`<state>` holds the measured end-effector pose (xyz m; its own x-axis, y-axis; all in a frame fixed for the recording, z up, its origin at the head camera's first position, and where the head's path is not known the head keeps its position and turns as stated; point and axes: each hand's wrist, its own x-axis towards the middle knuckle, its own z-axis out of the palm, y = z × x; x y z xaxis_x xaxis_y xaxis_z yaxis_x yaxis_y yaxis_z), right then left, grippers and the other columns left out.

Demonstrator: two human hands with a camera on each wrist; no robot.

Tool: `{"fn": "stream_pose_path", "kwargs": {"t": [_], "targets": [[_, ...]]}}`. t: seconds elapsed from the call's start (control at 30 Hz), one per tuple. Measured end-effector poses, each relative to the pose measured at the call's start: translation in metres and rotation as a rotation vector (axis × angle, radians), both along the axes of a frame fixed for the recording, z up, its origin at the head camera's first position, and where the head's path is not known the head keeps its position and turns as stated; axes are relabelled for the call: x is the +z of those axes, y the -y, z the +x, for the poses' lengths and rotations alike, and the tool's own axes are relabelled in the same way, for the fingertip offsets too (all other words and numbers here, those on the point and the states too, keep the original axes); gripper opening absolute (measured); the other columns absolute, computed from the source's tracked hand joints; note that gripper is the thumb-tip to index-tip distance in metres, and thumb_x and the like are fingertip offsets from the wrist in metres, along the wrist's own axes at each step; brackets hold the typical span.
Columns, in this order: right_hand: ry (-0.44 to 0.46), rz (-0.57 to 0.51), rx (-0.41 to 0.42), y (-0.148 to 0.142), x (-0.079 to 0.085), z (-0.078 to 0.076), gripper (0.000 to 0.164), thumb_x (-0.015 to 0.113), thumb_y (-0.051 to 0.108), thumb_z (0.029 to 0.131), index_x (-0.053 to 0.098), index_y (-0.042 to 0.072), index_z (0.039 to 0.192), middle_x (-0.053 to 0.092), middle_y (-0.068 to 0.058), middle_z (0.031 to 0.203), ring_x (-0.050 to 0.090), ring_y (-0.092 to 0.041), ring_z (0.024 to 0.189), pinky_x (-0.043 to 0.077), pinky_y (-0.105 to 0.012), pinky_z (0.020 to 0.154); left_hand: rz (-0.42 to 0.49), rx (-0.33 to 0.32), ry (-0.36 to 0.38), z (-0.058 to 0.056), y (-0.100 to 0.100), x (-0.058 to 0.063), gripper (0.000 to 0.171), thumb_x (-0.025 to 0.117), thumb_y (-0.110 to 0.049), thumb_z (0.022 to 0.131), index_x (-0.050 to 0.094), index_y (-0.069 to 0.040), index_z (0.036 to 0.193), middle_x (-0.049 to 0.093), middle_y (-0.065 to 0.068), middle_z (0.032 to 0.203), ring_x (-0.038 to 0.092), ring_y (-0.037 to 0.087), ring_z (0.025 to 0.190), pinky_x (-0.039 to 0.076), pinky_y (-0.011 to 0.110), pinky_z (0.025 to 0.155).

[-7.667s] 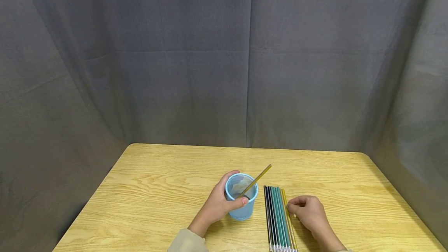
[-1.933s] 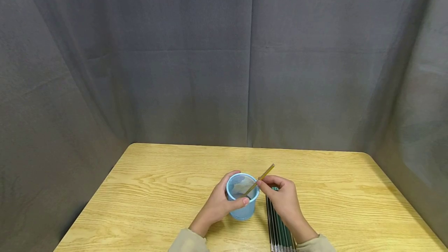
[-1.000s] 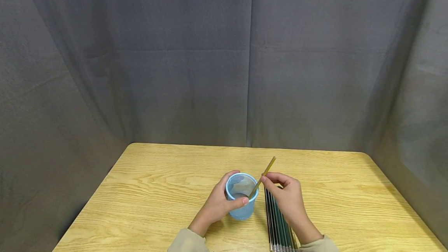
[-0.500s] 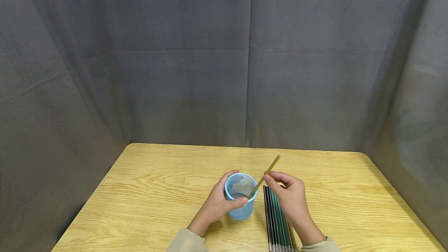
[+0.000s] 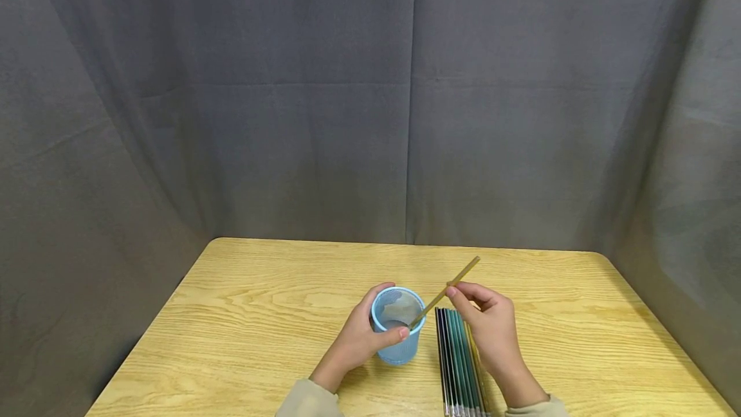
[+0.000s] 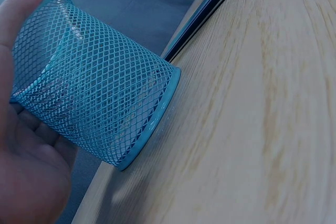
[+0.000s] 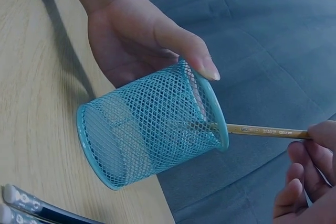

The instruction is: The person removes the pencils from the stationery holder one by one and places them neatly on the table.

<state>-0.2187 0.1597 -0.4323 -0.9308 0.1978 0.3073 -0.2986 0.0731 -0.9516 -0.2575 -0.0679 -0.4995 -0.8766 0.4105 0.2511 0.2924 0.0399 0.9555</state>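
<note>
My left hand (image 5: 360,338) grips a light-blue mesh pencil cup (image 5: 399,351), its thumb over the near rim and fingers round the far left side. The cup leans slightly on the wooden table. Between thumb and fingers, my right hand (image 5: 496,327) pinches a gold-yellow pencil (image 5: 435,305) partway up. The pencil slants over the cup's right rim; through the mesh in the right wrist view, its lower end (image 7: 202,125) shows just inside the cup. No other pencil shows in the cup (image 7: 142,129).
Right of the cup, a row of pencils (image 5: 456,362) lies side by side on the table (image 5: 260,314): black, green and yellow, eraser ends toward me. My right forearm partly covers its right side. Grey curtains (image 5: 307,114) hang behind and at both sides.
Earlier, my right hand was at the row's yellow pencils while one pencil leaned in the cup. It then took hold of that pencil, which now slants further right. The left hand keeps holding the cup.
</note>
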Motion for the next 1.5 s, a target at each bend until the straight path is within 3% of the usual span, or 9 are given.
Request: {"fn": "stream_pose_path", "kwargs": {"t": [0.27, 0.47, 0.97, 1.2, 1.5], "targets": [[-0.007, -0.02, -0.007, -0.006, 0.003, 0.001, 0.022, 0.071, 0.008, 0.091, 0.07, -0.011, 0.101, 0.073, 0.003, 0.091, 0.06, -0.009, 0.086, 0.048, -0.023, 0.065, -0.009, 0.01, 0.0, 0.001, 0.0, 0.0, 0.076, 0.08, -0.032, 0.082, 0.04, -0.03, 0.147, 0.057, 0.008, 0.128, 0.055, 0.032, 0.116, 0.043, 0.055, 0.096], [-0.027, -0.05, -0.012, -0.009, 0.007, 0.002, 0.019, 0.072, 0.007, 0.09, 0.071, -0.011, 0.097, 0.074, -0.002, 0.091, 0.057, -0.01, 0.076, 0.046, -0.02, 0.062, -0.007, 0.015, -0.004, 0.002, 0.0, 0.0, 0.076, 0.08, -0.032, 0.081, 0.04, -0.03, 0.146, 0.058, 0.007, 0.127, 0.055, 0.031, 0.116, 0.042, 0.055, 0.096], [-0.052, -0.114, -0.021, -0.02, 0.016, 0.003, 0.017, 0.072, 0.004, 0.09, 0.069, -0.012, 0.095, 0.073, 0.0, 0.089, 0.053, -0.01, 0.071, 0.045, -0.02, 0.061, -0.004, 0.018, -0.006, 0.002, 0.0, 0.002, 0.076, 0.08, -0.031, 0.081, 0.04, -0.029, 0.146, 0.057, 0.006, 0.129, 0.055, 0.031, 0.116, 0.041, 0.056, 0.097], [-0.057, -0.138, -0.024, -0.024, 0.019, 0.005, 0.009, 0.072, 0.002, 0.09, 0.072, -0.006, 0.092, 0.074, -0.004, 0.092, 0.054, -0.01, 0.072, 0.046, -0.02, 0.061, -0.01, 0.023, 0.001, 0.001, 0.0, 0.0, 0.077, 0.081, -0.032, 0.081, 0.04, -0.03, 0.147, 0.057, 0.005, 0.13, 0.054, 0.03, 0.118, 0.041, 0.055, 0.098], [-0.072, -0.166, -0.012, -0.028, 0.023, 0.006, 0.018, 0.07, 0.001, 0.09, 0.067, -0.015, 0.099, 0.072, 0.001, 0.085, 0.054, -0.009, 0.07, 0.047, -0.02, 0.061, -0.014, 0.014, -0.002, 0.001, 0.0, 0.0, 0.077, 0.08, -0.032, 0.082, 0.039, -0.03, 0.147, 0.056, 0.004, 0.131, 0.053, 0.03, 0.119, 0.041, 0.056, 0.097]]}}
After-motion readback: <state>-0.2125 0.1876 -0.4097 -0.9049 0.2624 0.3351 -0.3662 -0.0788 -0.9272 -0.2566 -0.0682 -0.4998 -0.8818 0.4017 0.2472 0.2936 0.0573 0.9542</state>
